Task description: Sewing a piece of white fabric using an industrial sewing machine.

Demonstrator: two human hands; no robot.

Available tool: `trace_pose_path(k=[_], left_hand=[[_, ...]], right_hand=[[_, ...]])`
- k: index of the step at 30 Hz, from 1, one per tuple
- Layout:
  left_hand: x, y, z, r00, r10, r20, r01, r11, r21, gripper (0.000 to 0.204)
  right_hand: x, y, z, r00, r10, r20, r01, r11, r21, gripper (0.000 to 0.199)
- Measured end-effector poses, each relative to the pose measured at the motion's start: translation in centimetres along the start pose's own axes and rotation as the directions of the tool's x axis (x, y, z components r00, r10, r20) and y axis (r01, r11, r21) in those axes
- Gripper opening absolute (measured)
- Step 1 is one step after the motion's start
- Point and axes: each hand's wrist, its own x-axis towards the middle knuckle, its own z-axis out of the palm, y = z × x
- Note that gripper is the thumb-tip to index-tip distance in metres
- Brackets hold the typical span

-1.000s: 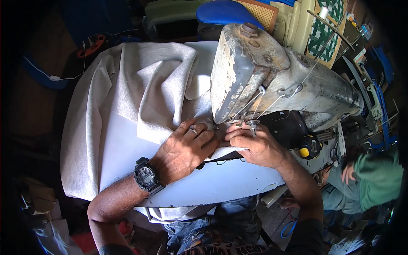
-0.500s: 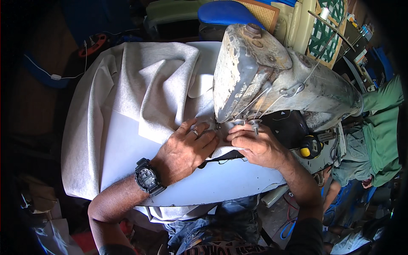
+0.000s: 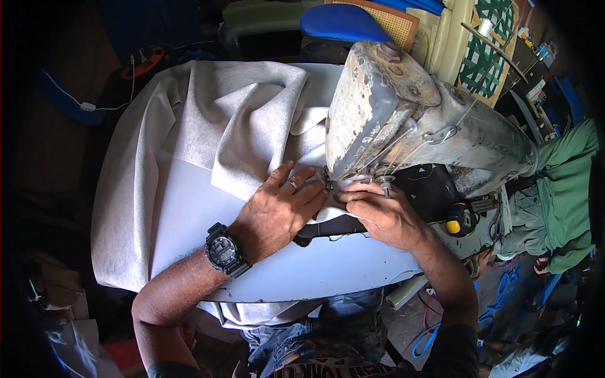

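Fabric (image 3: 189, 145), pale grey, covers most of the white desk (image 3: 328, 271): bunched in folds at the far side, draped over the desk's left edge, one folded edge running diagonally toward the needle area. Bare desk shows along the near edge, between the two forearms. Sewing machine (image 3: 403, 120), worn and chipped, sits on the right half of the desk, its head overhanging the fabric edge. Room is tight on the right, where the machine body blocks it; the left half of the desk has only loose cloth on it. Left hand (image 3: 277, 211) lies flat on the fabric, fingers spread and pressing down just left of the needle; wristwatch (image 3: 225, 251) on that wrist. Right hand (image 3: 381, 217) sits directly under the machine head, fingers bunched on the fabric edge; whether it pinches or only presses, can't tell. Hands nearly touch at the fingertips. Yellow-and-black tape measure (image 3: 460, 220) just right of the right hand.
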Motion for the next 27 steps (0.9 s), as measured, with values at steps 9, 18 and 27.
trace_pose_path(k=[9, 18, 27], left_hand=[[0.1, 1.0, -0.9, 0.995, 0.018, -0.095, -0.021, 0.999, -0.029, 0.045], [-0.3, 1.2, -0.9, 0.999, 0.034, 0.007, -0.034, 0.998, -0.058, 0.043], [0.0, 1.7, -1.0, 1.000, -0.006, -0.003, 0.006, 0.999, -0.051, 0.033]], right_hand=[[-0.1, -0.5, 0.4, 0.998, -0.041, -0.054, 0.039, 0.998, -0.051, 0.016], [-0.4, -1.2, 0.1, 1.000, -0.023, -0.008, 0.022, 0.998, -0.051, 0.015], [-0.4, -1.4, 0.3, 0.998, -0.055, 0.016, 0.057, 0.993, -0.103, 0.016]])
